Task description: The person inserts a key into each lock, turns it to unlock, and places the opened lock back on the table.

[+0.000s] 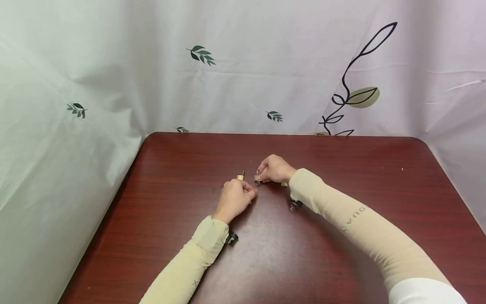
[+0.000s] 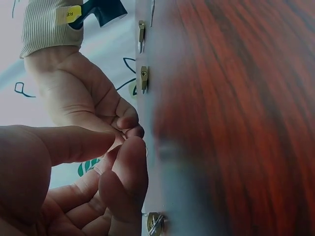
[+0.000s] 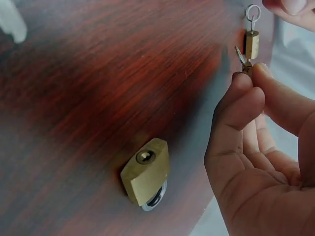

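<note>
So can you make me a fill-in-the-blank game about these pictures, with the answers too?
1. The right hand pinches a small metal thing between its fingers and ____.
2. In the right wrist view, the nearest padlock shows its ____, where a key goes.
3. The cloth behind the table is printed with pointy green ____.
4. The left hand and the right one come out of long pale ____.

Missing words: thumb; keyhole; leaves; sleeves.

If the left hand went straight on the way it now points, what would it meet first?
Probably the small padlock pinched by the right hand, just ahead of the left hand; depth is unclear, so the right hand's fingertips might come first.
</note>
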### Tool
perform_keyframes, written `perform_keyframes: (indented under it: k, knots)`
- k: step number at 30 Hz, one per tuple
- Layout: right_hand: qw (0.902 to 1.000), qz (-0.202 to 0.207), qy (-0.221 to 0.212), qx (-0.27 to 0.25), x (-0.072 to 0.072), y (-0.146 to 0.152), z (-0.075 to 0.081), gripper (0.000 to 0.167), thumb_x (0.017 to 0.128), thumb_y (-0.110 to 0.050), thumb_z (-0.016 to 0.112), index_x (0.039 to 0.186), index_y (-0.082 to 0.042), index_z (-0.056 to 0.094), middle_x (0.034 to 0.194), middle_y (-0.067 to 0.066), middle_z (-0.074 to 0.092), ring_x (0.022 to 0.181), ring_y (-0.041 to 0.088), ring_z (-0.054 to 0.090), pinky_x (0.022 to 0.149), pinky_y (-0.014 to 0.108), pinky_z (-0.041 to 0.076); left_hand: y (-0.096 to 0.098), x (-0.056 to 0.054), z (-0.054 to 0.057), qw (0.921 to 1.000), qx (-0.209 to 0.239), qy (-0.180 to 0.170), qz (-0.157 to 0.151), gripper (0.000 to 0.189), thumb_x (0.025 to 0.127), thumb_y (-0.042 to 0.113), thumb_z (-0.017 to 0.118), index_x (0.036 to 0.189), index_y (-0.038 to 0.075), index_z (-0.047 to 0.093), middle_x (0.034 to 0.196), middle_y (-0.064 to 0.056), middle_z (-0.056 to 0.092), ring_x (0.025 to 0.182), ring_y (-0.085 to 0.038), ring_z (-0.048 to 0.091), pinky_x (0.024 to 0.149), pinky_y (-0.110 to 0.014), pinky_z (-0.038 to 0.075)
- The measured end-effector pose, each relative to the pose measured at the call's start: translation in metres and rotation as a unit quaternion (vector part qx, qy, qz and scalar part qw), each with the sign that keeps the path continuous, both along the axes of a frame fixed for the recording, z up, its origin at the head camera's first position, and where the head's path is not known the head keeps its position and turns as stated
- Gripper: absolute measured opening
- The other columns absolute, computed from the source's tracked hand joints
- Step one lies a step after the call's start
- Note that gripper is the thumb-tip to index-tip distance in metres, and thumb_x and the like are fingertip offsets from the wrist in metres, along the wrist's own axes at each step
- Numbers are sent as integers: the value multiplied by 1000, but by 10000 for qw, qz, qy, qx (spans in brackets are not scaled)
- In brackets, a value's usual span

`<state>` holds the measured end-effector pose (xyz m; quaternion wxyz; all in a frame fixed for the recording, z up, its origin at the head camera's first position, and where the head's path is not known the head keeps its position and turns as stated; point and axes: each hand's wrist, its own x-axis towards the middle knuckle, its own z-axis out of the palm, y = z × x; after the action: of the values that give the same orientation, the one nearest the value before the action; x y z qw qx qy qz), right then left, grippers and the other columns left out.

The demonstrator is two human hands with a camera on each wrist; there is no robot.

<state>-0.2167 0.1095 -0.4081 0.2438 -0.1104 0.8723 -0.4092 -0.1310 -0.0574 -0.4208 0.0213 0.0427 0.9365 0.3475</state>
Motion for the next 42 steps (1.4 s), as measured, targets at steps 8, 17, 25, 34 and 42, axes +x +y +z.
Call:
perform_keyframes:
  k: [8,17,25,34,42]
  knots:
    - [9945,282,660,760,0,-3,1,13,83,-14,83,86,-4,74,74,0,72,70,11,64,68,25,49,-2,0,0,10000,-23,-5,51,9,84,23,76,77,17,79,63,14,67,66,-10,63,67,-34,51]
    - [9874,276,1011,1189,-1,-2,0,17,83,-21,84,85,-7,75,76,-1,72,75,13,63,75,28,50,4,0,1,9999,-85,-23,-101,8,84,23,77,79,17,78,69,12,70,70,-12,65,69,-34,51]
    - [9878,255,945,1214,-3,2,-2,22,83,-23,84,92,-4,75,83,1,74,83,15,66,80,30,52,23,0,0,9970,-268,296,-660,6,84,19,77,79,16,77,68,11,68,66,-7,63,67,-31,50]
    - [9907,169,758,1114,-5,6,-2,30,83,-21,84,102,0,73,93,6,75,90,19,68,85,33,52,53,6,3,9877,-753,559,-1248,5,83,21,79,81,17,77,76,10,73,76,-17,70,70,-33,53]
    - [9932,224,668,923,-6,12,-2,29,84,-19,83,104,0,74,92,6,76,88,18,70,83,32,53,70,11,-1,9844,-1017,635,-1289,10,78,23,82,71,24,75,69,14,67,66,-12,66,62,-30,52]
